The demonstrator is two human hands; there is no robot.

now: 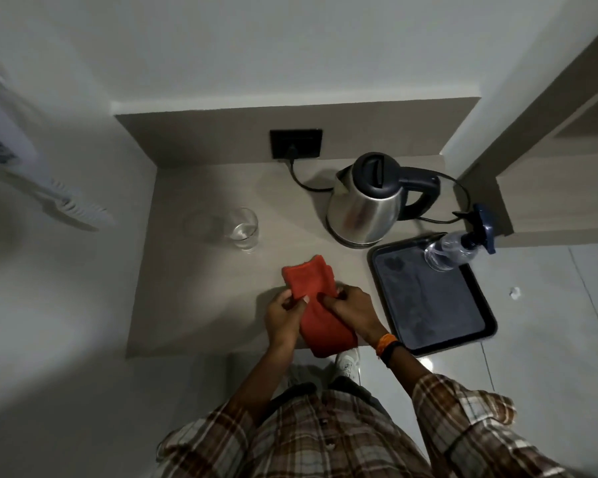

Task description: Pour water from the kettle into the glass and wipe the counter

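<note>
A steel kettle (363,205) with a black lid and handle stands on its base at the back right of the beige counter (201,298). A clear glass (243,228) with a little water in it stands to the left of the kettle. A folded red cloth (311,288) lies near the counter's front edge, its near end hanging over the edge. My left hand (283,313) grips the cloth's left side and my right hand (354,310) pinches its right side.
A dark tray (428,346) sits at the front right, overhanging the counter edge, with a clear spray bottle (458,248) with a blue trigger at its far corner. The kettle's cord runs to a black wall socket (296,143). Walls close in on the left and back.
</note>
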